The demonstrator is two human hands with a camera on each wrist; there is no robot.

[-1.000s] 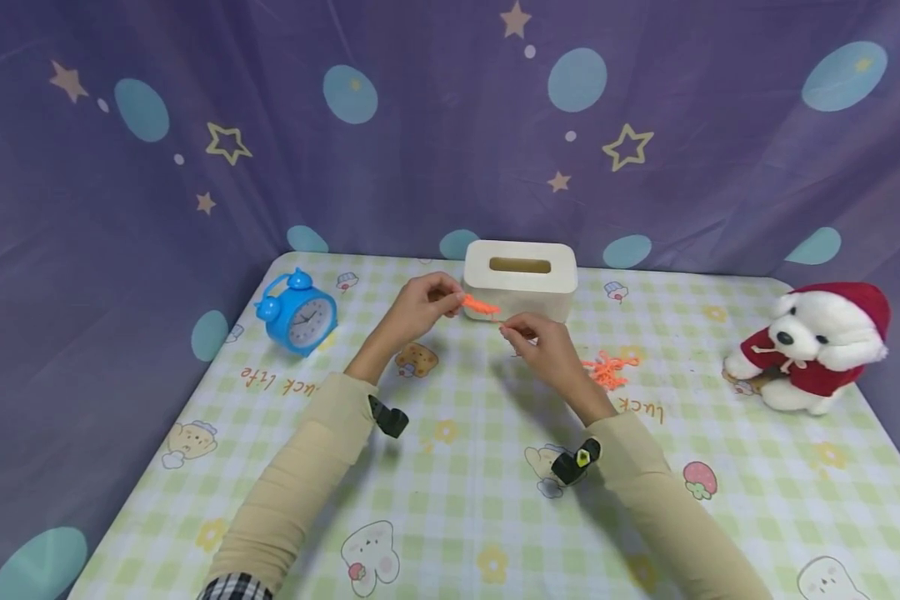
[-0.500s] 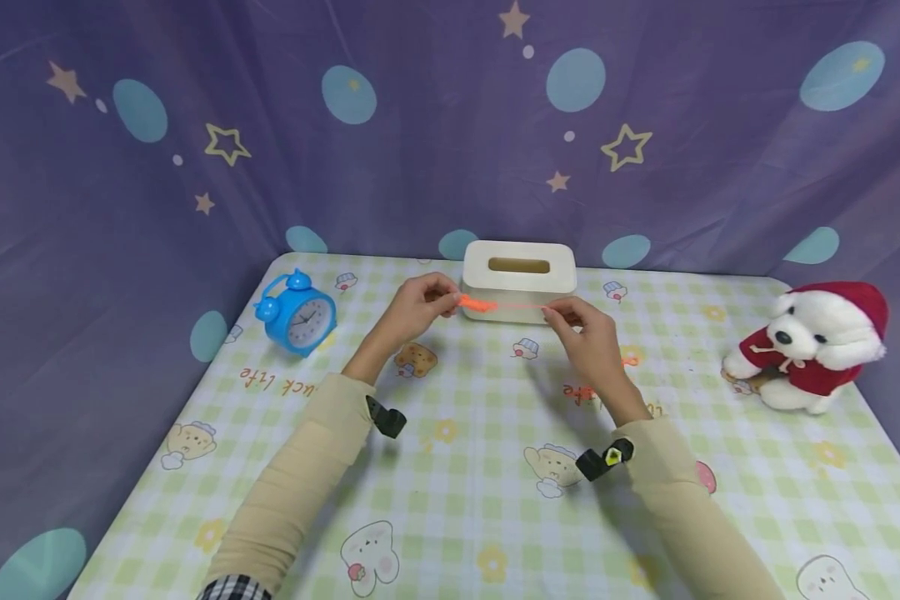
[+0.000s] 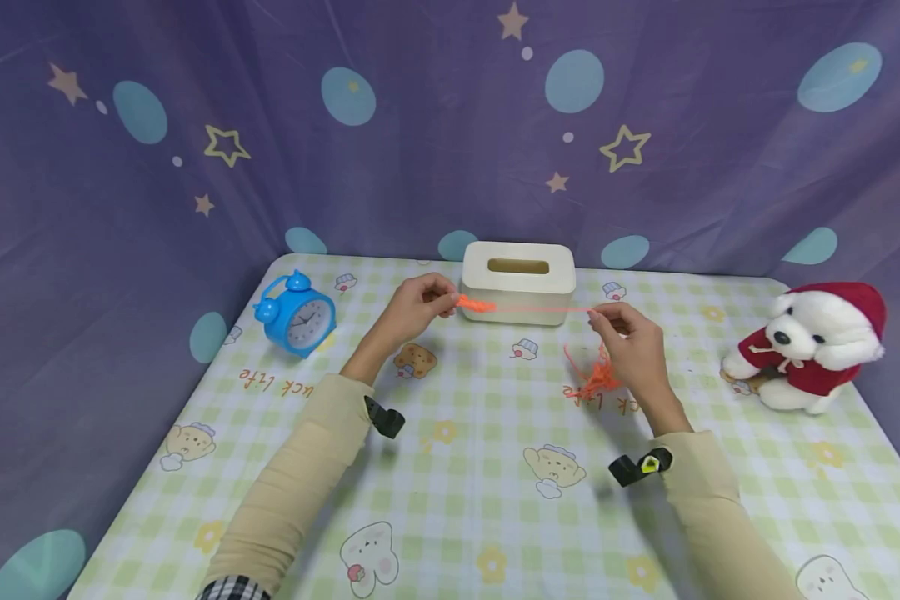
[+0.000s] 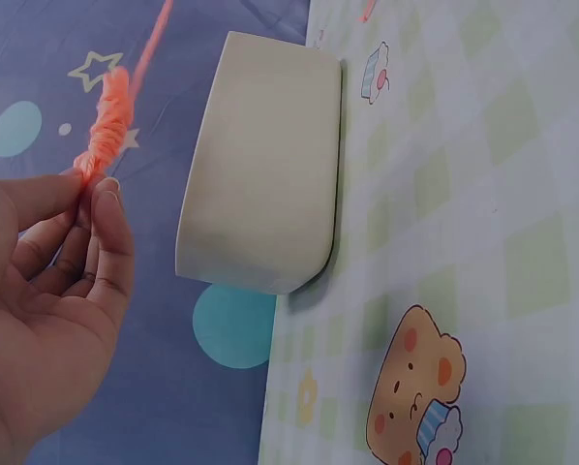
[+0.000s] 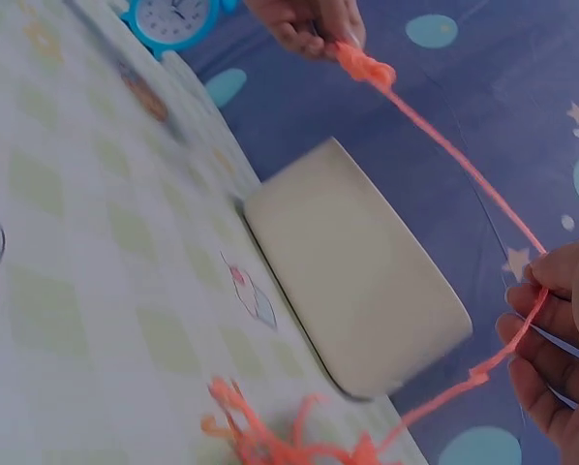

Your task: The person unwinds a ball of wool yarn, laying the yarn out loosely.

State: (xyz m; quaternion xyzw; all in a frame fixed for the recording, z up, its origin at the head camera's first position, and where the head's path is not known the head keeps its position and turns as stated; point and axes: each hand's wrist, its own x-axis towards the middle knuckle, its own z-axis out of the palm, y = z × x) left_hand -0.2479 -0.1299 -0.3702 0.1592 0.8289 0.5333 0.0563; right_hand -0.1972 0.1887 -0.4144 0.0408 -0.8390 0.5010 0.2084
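My left hand (image 3: 420, 307) pinches one end of a small wound bundle of orange yarn (image 4: 110, 126) between thumb and fingertips, in front of the tissue box. From that bundle a single strand (image 3: 540, 309) runs fairly straight to my right hand (image 3: 633, 346), whose thumb and forefinger pinch it. In the right wrist view the strand (image 5: 464, 165) passes through the right fingers and drops toward a loose tangle of the same yarn (image 5: 270, 441). The head view has this tangle (image 3: 598, 379) low beside the right hand, over the tablecloth.
A cream tissue box (image 3: 521, 287) with a slot on top stands at the back, behind the strand. The blue alarm clock (image 3: 300, 317) is at the left, and a white plush dog (image 3: 810, 346) in red sits at the right. A checked cloth (image 3: 435, 500) covers the table.
My right hand has moved rightward away from the left, drawing the strand out longer between them. The loose tangle has shifted a little left. My left hand stays in place.
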